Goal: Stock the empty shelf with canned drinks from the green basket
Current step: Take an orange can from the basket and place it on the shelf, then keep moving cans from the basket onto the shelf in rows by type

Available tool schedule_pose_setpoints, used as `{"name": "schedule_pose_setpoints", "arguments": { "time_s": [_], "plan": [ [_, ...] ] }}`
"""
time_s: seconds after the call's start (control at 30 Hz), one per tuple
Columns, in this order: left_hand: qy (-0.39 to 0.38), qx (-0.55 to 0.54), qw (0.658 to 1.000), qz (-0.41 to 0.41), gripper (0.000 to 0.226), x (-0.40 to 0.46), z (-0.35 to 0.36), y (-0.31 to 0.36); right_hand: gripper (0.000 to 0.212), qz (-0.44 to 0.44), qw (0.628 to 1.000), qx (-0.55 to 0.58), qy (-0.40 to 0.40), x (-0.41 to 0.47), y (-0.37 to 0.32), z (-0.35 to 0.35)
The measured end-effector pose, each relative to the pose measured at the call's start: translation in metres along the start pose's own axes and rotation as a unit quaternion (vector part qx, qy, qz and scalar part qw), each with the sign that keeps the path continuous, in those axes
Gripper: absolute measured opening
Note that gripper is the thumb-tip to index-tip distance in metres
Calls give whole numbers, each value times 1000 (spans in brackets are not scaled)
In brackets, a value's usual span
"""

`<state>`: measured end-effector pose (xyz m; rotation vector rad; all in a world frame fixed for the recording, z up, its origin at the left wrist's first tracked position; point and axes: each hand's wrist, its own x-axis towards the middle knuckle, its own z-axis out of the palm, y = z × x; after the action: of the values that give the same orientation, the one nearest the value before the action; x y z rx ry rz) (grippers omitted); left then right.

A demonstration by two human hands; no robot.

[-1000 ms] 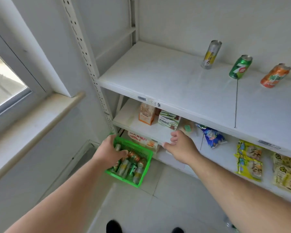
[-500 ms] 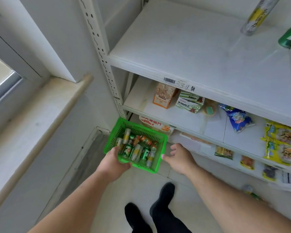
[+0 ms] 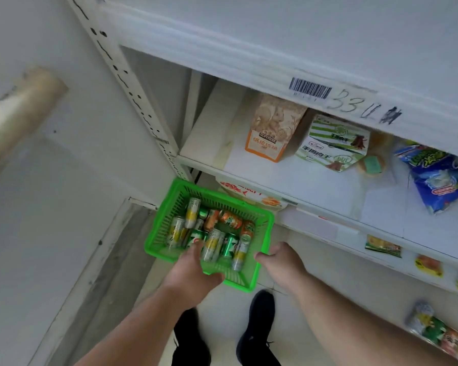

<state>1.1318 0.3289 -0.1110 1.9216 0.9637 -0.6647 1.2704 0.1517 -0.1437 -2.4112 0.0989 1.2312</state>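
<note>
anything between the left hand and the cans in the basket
Nothing visible does. The left hand is over the near rim of the open-topped basket, fingers reaching in among the cans.

Middle shelf: orange-and-cream paper snack bag (image 3: 273, 130) standing beside a green-striped white snack packet (image 3: 333, 146); crumpled blue plastic bag (image 3: 434, 178) well to the right.
Shelf edge: barcode sticker (image 3: 310, 88) beside handwritten black digits.
Floor: pair of black shoes (image 3: 257, 328) on pale tile.
</note>
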Motion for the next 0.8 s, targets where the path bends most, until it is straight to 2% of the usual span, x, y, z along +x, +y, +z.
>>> {"name": "schedule_pose_setpoints", "arguments": {
  "time_s": [0.17,0.27,0.37,0.53,0.67,0.8],
  "plan": [
    [-18,-9,999,34,98,113,47,-37,49,-4,1000,-19,21,114,2,67],
    [-27,-8,999,42,99,173,79,-72,57,-35,993,-109,2,179,26,113],
    [-37,3,998,44,98,213,105,-101,64,-88,970,-226,-4,226,50,140],
    [-47,-26,998,40,98,258,139,-126,61,-162,907,-389,1,285,61,148],
    [-42,-24,997,53,97,285,166,-132,69,-212,828,-519,-17,324,59,149],
    [-35,-33,997,61,96,313,193,-133,73,-242,758,-604,-45,364,58,152]
  ]
}}
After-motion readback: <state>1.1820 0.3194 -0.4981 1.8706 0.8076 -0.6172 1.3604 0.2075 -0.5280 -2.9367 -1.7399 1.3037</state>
